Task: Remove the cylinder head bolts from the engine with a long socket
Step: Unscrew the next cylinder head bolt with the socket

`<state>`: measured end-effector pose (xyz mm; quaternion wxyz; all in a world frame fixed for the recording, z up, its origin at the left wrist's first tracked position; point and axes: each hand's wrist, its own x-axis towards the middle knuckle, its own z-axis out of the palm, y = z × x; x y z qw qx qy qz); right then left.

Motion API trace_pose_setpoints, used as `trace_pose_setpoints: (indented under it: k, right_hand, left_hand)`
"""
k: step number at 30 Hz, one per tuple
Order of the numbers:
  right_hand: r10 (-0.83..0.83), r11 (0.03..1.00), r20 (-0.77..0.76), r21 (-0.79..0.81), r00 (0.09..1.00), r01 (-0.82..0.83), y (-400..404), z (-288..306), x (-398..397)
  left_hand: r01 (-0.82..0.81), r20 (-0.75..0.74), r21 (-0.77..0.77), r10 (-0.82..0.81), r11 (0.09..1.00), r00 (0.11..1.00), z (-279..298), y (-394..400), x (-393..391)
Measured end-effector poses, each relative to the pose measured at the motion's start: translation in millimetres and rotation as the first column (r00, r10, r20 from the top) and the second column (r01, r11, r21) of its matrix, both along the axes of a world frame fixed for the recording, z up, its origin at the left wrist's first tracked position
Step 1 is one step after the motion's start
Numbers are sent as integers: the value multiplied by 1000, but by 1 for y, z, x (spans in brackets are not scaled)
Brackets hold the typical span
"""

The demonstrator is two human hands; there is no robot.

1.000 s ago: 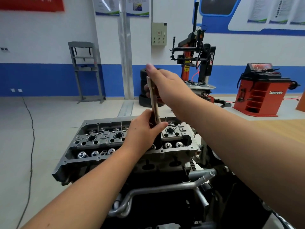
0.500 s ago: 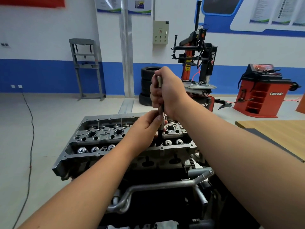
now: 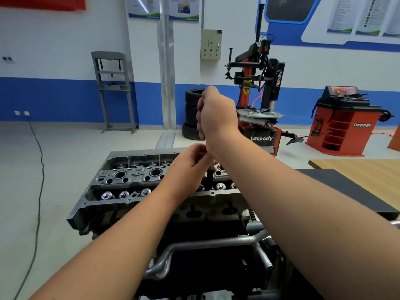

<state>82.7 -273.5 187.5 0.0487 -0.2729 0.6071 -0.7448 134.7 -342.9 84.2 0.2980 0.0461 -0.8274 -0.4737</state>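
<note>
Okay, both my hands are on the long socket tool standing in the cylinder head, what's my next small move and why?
Probably turn the tool with the right hand while the left hand steadies the shaft. The long socket stands upright in the cylinder head, gripped high and low, so it looks seated on a bolt, though the bolt itself is hidden.

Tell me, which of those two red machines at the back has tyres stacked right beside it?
The tall tyre changer behind the raised right hand; the black tyre stack stands just left of it. The squat red cabinet farther right has none.
</note>
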Motion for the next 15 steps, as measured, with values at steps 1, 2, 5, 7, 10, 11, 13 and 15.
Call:
trace_pose_setpoints:
  k: [1, 2, 5, 7, 10, 11, 13, 15]
  right_hand:
    - [22, 1000, 1, 7, 1000, -22, 0, 1, -2]
    - [50, 999, 10, 12, 999, -50, 0, 2, -4]
    - [138, 990, 46, 10, 989, -138, 3, 1, -8]
    - [170, 985, 50, 10, 984, -170, 4, 1, -10]
    - [197, 980, 49, -1, 979, -197, 5, 1, -11]
    - [203, 979, 44, -1, 978, -203, 5, 1, -11]
    - [215, 977, 36, 4, 976, -215, 5, 2, -11]
    - [233, 972, 43, 2, 972, -233, 6, 1, -13]
  left_hand:
    - [-7, -5, 3, 7, 1000, 1000, 0, 0, 0]
    - [-12, -8, 4, 12, 1000, 1000, 0, 0, -1]
    - [-15, -9, 1, 15, 1000, 1000, -1, -1, -3]
    - [-23, -1, -5, 23, 1000, 1000, -1, 0, -4]
    - [-43, 3, -21, 43, 999, 999, -2, 1, -4]
    - [-48, 2, -22, 48, 999, 999, -2, 1, -4]
    - [-56, -4, -17, 56, 998, 998, 0, 3, -4]
    - [-57, 0, -5, 57, 998, 998, 0, 5, -4]
